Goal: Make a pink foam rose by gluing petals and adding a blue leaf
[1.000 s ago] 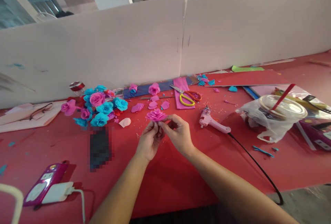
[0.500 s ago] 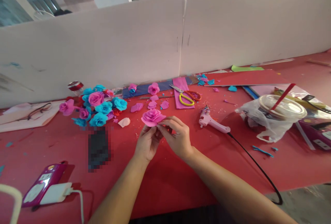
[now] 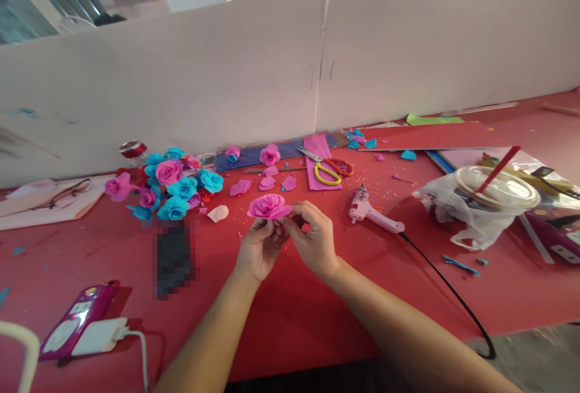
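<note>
A pink paper flower (image 3: 268, 206) is held up in front of me, its layered petals facing upward and away. My left hand (image 3: 263, 248) pinches it from below, at the base. With thumb and fingers closed, my right hand (image 3: 313, 237) grips the flower's right outer edge. Behind it lie loose pink petals (image 3: 267, 183) and a pale petal (image 3: 218, 213). Scissors (image 3: 327, 172) with yellow and orange handles rest on a pink paper strip (image 3: 316, 146). To the right, a pink glue gun (image 3: 372, 214) lies on its side.
A bunch of blue and pink paper flowers (image 3: 174, 187) stands left on the red table (image 3: 290, 332). Farther left are a purple power strip (image 3: 79, 320) and glasses (image 3: 61, 193). A lidded cup (image 3: 496, 187) in a plastic bag stands right. A white partition (image 3: 217, 78) closes the back.
The pink flower has tipped slightly, so its face shows flatter and more of its underside edge is seen. Both hands keep their hold in nearly the same place.
</note>
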Motion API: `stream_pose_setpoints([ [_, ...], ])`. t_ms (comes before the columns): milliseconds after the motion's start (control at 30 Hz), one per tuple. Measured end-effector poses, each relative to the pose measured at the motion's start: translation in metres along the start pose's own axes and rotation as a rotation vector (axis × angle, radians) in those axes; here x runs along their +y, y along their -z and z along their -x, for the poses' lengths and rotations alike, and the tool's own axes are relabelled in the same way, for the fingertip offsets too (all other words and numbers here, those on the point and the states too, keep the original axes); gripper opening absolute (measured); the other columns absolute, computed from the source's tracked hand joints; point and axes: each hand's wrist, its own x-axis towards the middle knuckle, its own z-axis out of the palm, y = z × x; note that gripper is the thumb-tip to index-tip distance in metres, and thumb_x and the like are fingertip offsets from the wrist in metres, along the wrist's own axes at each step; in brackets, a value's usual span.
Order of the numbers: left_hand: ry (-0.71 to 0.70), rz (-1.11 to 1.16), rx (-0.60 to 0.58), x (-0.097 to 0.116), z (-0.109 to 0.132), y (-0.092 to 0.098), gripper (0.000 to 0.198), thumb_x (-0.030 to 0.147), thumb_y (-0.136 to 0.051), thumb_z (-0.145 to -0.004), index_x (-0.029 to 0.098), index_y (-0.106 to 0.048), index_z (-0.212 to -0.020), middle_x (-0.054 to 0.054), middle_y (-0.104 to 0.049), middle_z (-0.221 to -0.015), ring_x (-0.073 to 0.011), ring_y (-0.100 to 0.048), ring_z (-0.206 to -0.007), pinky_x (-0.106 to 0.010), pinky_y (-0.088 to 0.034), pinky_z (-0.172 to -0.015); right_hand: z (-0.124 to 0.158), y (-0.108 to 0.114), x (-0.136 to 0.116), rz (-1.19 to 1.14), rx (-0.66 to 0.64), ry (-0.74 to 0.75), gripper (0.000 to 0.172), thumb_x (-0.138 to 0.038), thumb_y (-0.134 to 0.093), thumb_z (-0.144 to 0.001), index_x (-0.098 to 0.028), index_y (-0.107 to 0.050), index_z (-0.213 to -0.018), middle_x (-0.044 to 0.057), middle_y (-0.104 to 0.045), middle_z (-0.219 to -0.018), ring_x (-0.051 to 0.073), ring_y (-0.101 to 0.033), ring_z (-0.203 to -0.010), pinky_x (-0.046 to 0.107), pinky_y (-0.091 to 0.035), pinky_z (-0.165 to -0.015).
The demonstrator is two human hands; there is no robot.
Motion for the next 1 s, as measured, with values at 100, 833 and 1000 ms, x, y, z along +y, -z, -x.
stream_pose_setpoints([
  [100, 0.021, -0.030, -0.018, 0.002, 0.002, 0.000, 0.016, 0.016, -0.075, -0.061, 0.017, -0.059, -0.058, 0.003, -0.056, -0.054, -0.0085, -0.053, -0.053, -0.027, -0.048, -0.064, 0.002, 0.002, 0.000, 0.012, 0.004, 0.032, 0.004, -0.020, -0.060, -0.080, -0.021, -0.059, -0.077, -0.001, -0.058, -0.072, 0.010, -0.053, -0.061, 0.023, -0.045, -0.057],
  [833, -0.166, -0.194, 0.006, 0.014, -0.001, -0.003, 0.028, 0.021, -0.082, -0.048, 0.019, -0.067, -0.071, 0.000, -0.066, -0.071, -0.0150, -0.058, -0.070, -0.025, -0.044, -0.066, 0.002, 0.000, 0.009, -0.322, -0.173, -0.109, 0.009, -0.026, -0.063, -0.080, -0.026, -0.069, -0.087, 0.004, -0.056, -0.093, 0.017, -0.054, -0.089, 0.032, -0.046, -0.082],
  [1000, -0.421, -0.243, 0.040, 0.024, 0.001, 0.005, 0.026, 0.043, -0.069, -0.069, 0.017, -0.065, -0.065, -0.001, -0.061, -0.065, -0.0144, -0.055, -0.067, -0.025, -0.039, -0.064, 0.000, -0.002, 0.014, -0.251, -0.098, -0.133, 0.013, -0.019, -0.057, -0.082, -0.024, -0.068, -0.087, 0.004, -0.056, -0.095, 0.016, -0.054, -0.091, 0.030, -0.044, -0.083],
])
